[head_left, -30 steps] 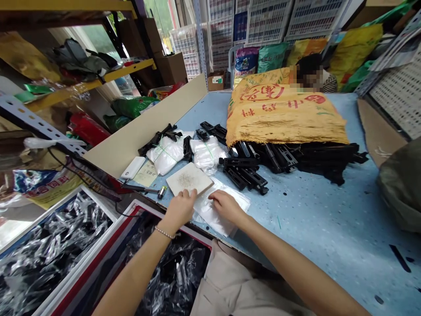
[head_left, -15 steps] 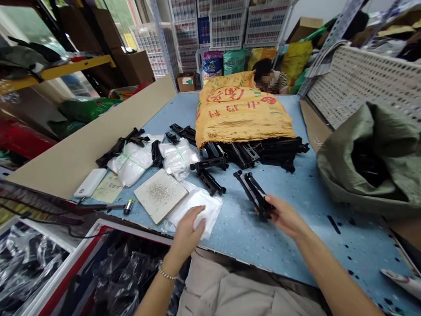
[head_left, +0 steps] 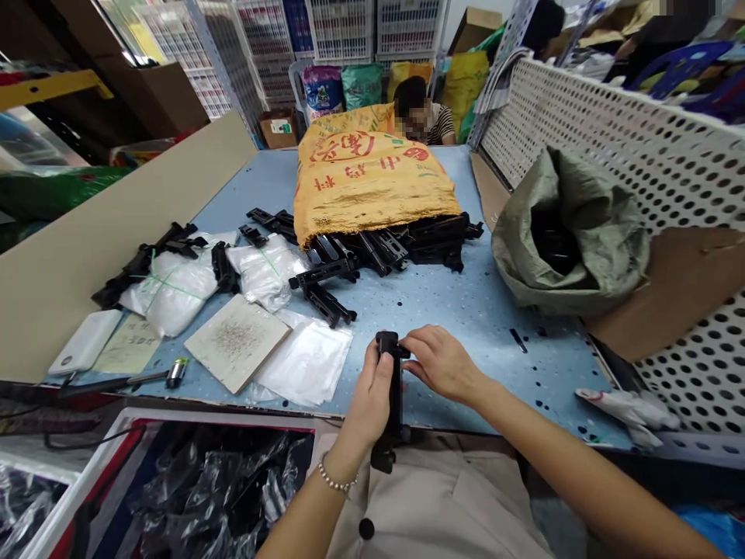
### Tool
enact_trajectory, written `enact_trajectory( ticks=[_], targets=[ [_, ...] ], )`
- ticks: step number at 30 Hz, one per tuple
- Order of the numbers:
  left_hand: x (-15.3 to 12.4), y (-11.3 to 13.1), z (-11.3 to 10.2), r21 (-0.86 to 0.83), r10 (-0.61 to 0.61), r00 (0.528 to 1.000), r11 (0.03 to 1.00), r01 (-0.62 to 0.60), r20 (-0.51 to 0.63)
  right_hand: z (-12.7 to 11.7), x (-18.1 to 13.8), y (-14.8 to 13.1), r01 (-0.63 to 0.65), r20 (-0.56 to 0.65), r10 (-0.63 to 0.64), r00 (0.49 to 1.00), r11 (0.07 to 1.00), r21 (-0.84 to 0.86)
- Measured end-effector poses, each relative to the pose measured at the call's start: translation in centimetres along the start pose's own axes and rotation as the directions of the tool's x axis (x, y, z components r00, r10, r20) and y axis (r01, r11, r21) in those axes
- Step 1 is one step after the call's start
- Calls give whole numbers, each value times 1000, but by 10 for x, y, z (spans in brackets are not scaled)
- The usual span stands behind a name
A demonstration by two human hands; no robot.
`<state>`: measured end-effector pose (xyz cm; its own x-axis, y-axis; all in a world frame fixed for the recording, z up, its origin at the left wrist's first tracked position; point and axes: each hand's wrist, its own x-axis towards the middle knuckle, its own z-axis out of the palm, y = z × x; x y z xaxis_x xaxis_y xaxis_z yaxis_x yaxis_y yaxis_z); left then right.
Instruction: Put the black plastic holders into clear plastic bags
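Observation:
My left hand (head_left: 368,396) is closed around a long black bracket-like part (head_left: 396,400), held upright at the table's front edge. The fingers of my right hand (head_left: 445,363) pinch the small side piece at its top end. More such black parts (head_left: 326,303) lie loose on the blue table (head_left: 407,303), beyond my hands. Others spill from the mouth of a yellow woven sack (head_left: 372,182). To the left of my hands is a stack of clear plastic bags (head_left: 317,361), partly under a speckled square tile (head_left: 236,341).
A hammer (head_left: 133,380), a white box-like device (head_left: 86,341) and a paper note (head_left: 129,345) lie at the left. On the right stands an open green sack (head_left: 617,248) by a perforated white panel (head_left: 687,178). Below the table, a bin holds bagged black parts (head_left: 215,489). Another person (head_left: 427,116) sits behind the sack.
The black part has come from over the table to close in front of me. My left hand has left the plastic bags and grips it; my right hand has shifted to its top.

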<state>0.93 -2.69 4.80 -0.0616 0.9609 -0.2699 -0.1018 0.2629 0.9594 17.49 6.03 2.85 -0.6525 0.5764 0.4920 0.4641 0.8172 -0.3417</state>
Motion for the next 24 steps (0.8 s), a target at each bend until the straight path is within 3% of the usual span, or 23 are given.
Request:
enact_trajectory(
  ticks=[1,3,6,8,13,16,18,20,22,24],
  targets=[
    [0,0,3,-12,-26,1000,1000,25,-7,3,4,3,87,7,-87,996,995,-44],
    [5,-1,8,-26,-50,998,998,49,-37,10,8,7,112,19,-111,994,992,-58],
    [20,-3,11,-47,-15,992,999,9,-128,17,1,1,-69,58,68,996,997,23],
    [32,-2,9,-80,-25,985,997,11,-171,18,-13,-11,-100,104,94,990,993,60],
    [50,2,2,-151,-139,987,980,126,-81,19,-43,-33,203,138,-198,970,979,-27],
    [59,-7,1,-96,-129,988,988,120,-89,16,-27,-17,279,227,-282,932,959,47],
    [65,-20,5,-14,-67,987,998,66,-147,12,4,8,183,248,-199,948,979,86],
    [69,-36,17,72,19,987,997,-8,-162,12,46,38,-38,165,34,986,999,20],
    [71,-52,34,132,91,984,989,-71,-151,18,91,65,-306,0,309,951,942,-137],
    [70,-63,51,214,163,978,968,-132,-134,28,127,84,-414,-41,418,908,873,-258]
  ],
)
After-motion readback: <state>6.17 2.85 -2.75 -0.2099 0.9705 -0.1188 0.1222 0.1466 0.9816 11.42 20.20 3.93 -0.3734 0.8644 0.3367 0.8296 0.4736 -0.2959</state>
